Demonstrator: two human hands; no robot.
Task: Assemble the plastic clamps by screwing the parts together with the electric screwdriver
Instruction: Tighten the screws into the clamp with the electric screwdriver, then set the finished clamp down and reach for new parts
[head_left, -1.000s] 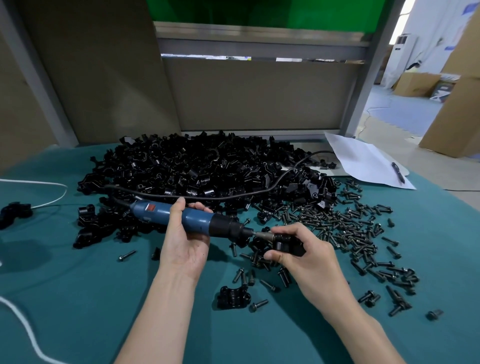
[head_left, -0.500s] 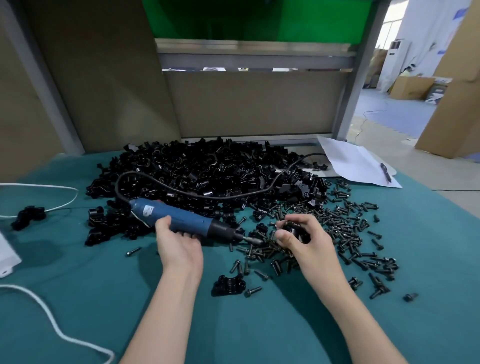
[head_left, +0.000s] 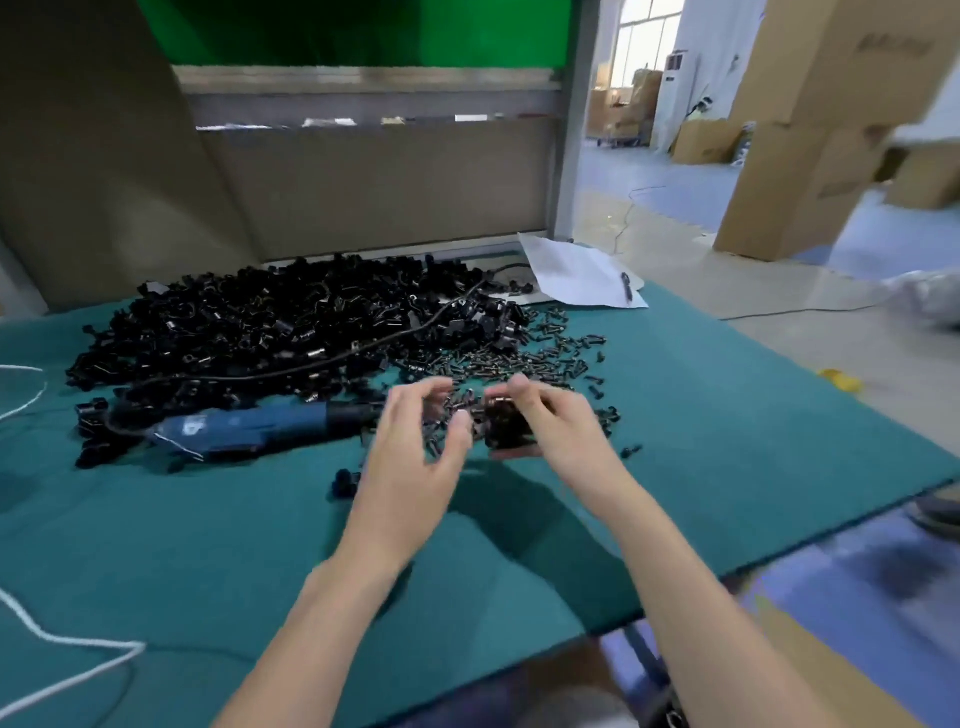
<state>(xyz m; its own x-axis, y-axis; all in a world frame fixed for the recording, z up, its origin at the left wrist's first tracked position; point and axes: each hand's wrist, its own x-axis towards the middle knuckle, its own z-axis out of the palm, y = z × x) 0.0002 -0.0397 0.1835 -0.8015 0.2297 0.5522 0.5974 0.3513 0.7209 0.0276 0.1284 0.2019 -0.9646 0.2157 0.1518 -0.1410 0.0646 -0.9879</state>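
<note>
The blue electric screwdriver lies on the green mat, its black tip pointing right toward my hands. My left hand hovers just right of it, fingers spread and empty. My right hand grips a black plastic clamp between thumb and fingers. A big heap of black clamp parts fills the mat behind the tool. Loose black screws are scattered right of the heap, behind my hands. The frame is motion-blurred.
The tool's black cord runs over the heap. White paper with a pen lies at the back right corner. A white cable lies at the left. The mat's right edge drops to the floor; cardboard boxes stand beyond.
My left hand has let go of the screwdriver, which now lies on the mat, and moved right toward the clamp. The camera view has swung to the right.
</note>
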